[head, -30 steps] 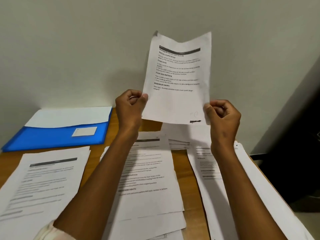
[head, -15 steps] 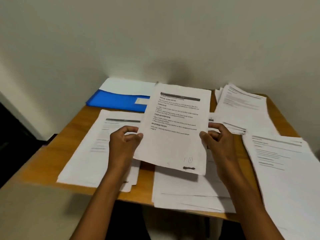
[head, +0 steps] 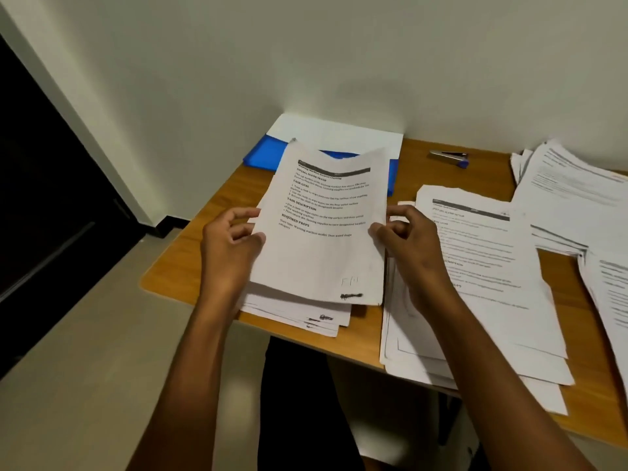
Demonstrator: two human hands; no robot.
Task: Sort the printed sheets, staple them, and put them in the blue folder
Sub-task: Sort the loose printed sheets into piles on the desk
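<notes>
Over the table's (head: 204, 212) left front corner, both hands pinch 1 printed sheet (head: 323, 232): left hand (head: 231, 246) and right hand (head: 407, 243) at its side edges, just above a pile (head: 306, 317) overhanging the front edge. Its top edge sags, hiding part of the blue folder (head: 261, 154).

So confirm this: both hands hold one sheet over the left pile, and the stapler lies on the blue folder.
The stapler's place is wrong. The head view shows the stapler on the bare table, right of the folder, not on it. The left hand and right hand do hold the sheet over the left pile.
</notes>
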